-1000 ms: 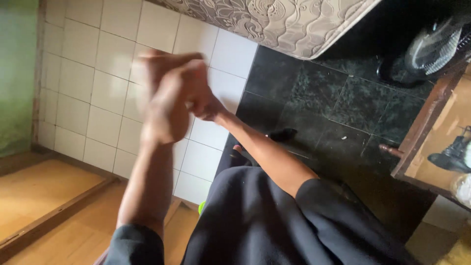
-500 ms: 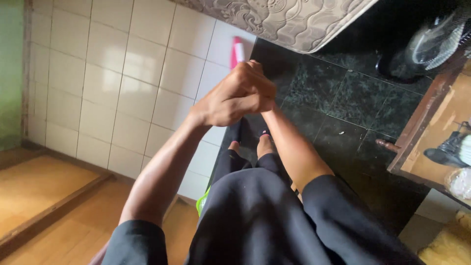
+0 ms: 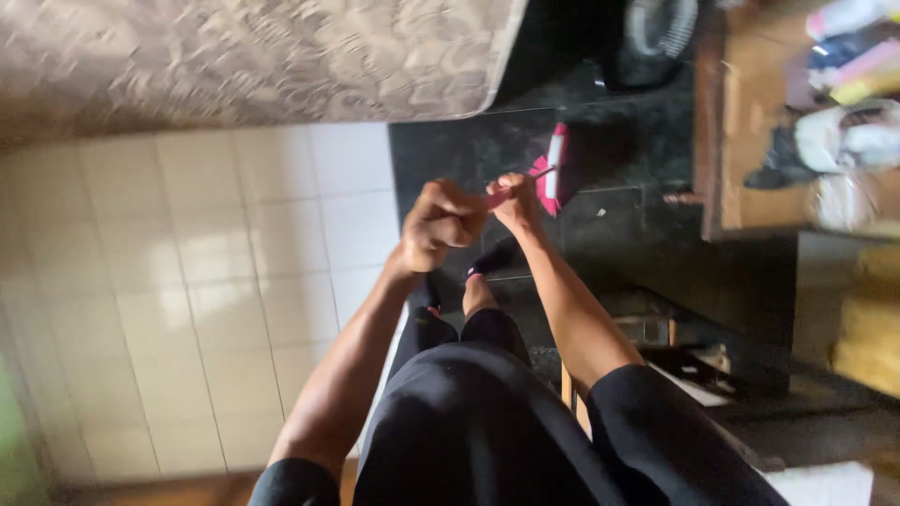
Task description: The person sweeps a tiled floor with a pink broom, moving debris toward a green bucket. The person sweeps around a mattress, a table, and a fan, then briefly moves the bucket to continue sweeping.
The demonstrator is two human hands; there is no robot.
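Looking down we see, largest first, a patterned mattress (image 3: 253,56) across the top, cream floor tiles (image 3: 187,300) on the left and dark tiles (image 3: 450,155) on the right. A wooden table (image 3: 750,122) with clutter sits at top right, a fan (image 3: 661,28) beside it.

Both our arms reach forward over dark clothing. Our left hand (image 3: 441,223) is curled into a tight fist, fingers fully closed, around the near end of a thin pink stick. Our right hand (image 3: 514,192) sits just beside it, touching or nearly so, fingers closed narrow on the same stick a bit further along.

That stick is the handle of a pink broom (image 3: 555,169). Its long axis runs from our hands up and to the right, away from us, ending in the pink and white head over the dark tiles, near the mattress corner. The bristles are blurred and dark, so we cannot tell whether they touch the floor.
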